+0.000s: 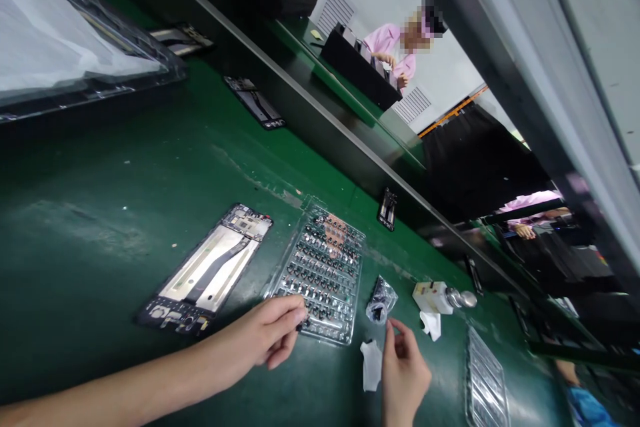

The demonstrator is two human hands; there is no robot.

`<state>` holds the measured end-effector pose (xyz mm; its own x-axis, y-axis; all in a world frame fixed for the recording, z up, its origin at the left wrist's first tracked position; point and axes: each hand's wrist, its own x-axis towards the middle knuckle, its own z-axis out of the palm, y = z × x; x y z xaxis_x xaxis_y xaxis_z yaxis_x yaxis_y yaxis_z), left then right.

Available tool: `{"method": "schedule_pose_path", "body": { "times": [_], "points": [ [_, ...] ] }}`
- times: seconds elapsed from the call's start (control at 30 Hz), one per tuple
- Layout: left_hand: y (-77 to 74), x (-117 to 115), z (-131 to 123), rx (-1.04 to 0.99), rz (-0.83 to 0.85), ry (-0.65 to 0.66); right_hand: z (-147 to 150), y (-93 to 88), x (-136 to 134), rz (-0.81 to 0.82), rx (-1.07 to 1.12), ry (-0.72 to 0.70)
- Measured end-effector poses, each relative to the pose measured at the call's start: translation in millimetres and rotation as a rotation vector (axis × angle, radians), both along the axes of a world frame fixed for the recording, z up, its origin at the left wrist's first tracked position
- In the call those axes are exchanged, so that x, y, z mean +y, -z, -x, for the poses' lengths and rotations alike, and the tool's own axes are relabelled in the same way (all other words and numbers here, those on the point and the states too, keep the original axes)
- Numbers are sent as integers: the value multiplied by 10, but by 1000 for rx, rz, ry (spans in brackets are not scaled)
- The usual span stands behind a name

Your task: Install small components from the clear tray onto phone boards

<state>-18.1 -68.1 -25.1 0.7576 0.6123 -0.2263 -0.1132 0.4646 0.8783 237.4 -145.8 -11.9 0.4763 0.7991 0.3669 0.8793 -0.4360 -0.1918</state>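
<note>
My left hand [273, 333] reaches over the near corner of a clear plastic tray [320, 273] filled with several small black parts; its fingertips pinch at a part on the tray's edge. My right hand [403, 370] hovers just right of the tray, thumb and forefinger pinched together, with whatever is between them too small to make out. An open phone frame [207, 270] lies face up to the left of the tray. A crumpled clear bag [381, 300] sits just above my right hand, and a scrap of white paper [371, 363] lies beside it.
A small white bottle with a metal cap [440, 297] lies to the right, with an empty clear tray [485, 383] nearer. More phone frames [255, 101] lie further up the green belt [100, 213]. A person in pink [395, 47] works beyond the metal divider rail [300, 97].
</note>
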Motion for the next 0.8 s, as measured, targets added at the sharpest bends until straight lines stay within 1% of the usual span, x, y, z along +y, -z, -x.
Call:
{"method": "schedule_pose_path", "body": {
  "times": [0.07,0.1,0.2,0.33,0.43,0.53,0.6,0.67,0.73,0.8],
  "points": [
    [-26,-3,13,-6,5,-27,-19,126,10,54,-159,-65],
    [-43,1,20,-8,1,-38,-26,180,22,66,-204,-89],
    [-64,26,32,-40,36,-27,-44,279,59,67,-227,-109],
    [-24,67,14,-66,105,38,-76,316,107,80,-220,-120],
    [-29,79,15,-42,87,69,-93,313,135,95,-201,-115],
    [-76,72,32,1,27,42,-10,243,128,75,-186,-92],
    [-99,64,38,26,-55,-22,157,157,104,10,-77,-101],
    [-105,60,38,43,-136,-85,409,64,75,-75,147,-162],
    [-101,61,35,51,-177,-112,693,-7,58,-133,360,-280],
    [-100,67,32,60,-183,-109,938,-41,61,-160,444,-424]
  ]
}}
